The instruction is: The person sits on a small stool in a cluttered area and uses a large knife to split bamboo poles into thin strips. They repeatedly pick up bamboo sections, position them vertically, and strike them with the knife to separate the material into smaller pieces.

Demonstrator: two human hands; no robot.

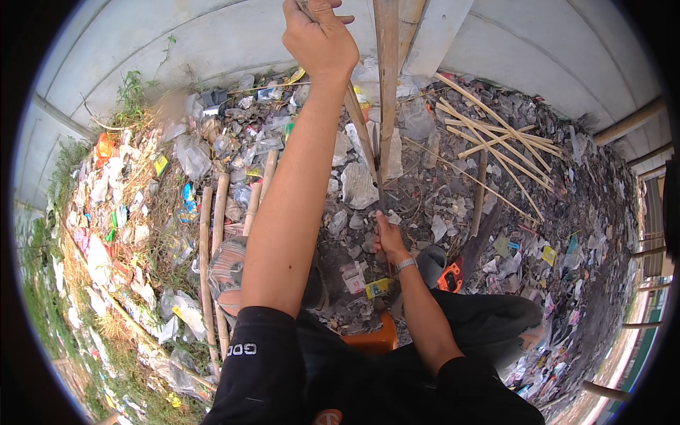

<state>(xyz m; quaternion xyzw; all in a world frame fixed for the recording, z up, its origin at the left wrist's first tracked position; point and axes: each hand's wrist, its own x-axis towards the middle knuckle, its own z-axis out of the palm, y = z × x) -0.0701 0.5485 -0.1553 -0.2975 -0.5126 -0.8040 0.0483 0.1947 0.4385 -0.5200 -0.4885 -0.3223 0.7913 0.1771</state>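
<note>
My left hand point(320, 39) is raised at the top, fingers wrapped round a split length of bamboo point(360, 131); my wrist hides part of it. That length slants down to meet an upright bamboo piece point(387, 78), and the two form a narrow V. Below the V, my right hand point(388, 237), with a watch at the wrist, is closed round the lower end of what looks like a knife point(380, 191). Its thin dark blade points up to where the lengths meet. The handle is mostly covered by my fingers.
Thin bamboo strips point(496, 134) lie crossed at the right. Bamboo poles point(205, 262) lie left of my legs. An orange stool point(379, 336) is beneath me, an orange and black object point(450, 276) by my right knee. Litter covers the ground; a pale wall point(212, 35) stands ahead.
</note>
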